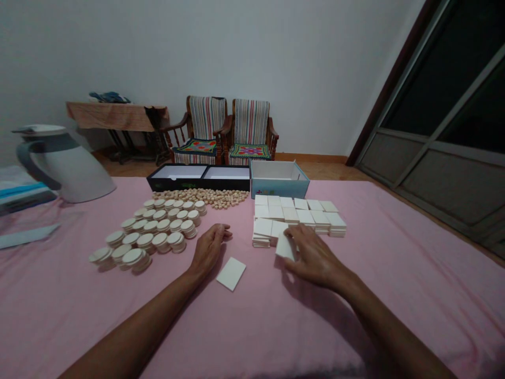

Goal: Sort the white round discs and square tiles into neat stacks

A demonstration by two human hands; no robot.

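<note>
My right hand [315, 257] grips a white rectangular tile [285, 247] between thumb and fingers, at the near edge of several stacks of like tiles [290, 215]. Whether it holds one tile or a few I cannot tell. A single white tile [231, 273] lies flat on the cloth between my hands. My left hand [209, 246] rests on its side on the cloth beyond that tile, fingers loosely bent and slightly apart, with nothing seen in it. Left of it stand rows of stacked pale round discs [162, 225].
Behind the discs lies a heap of small wooden beads [213, 197]. A black two-part box [197, 184] and a light blue box [280, 188] stand at the back of the pink cloth [165, 337]. A white jug [79, 168] is at far left. Two chairs [248, 123] stand beyond.
</note>
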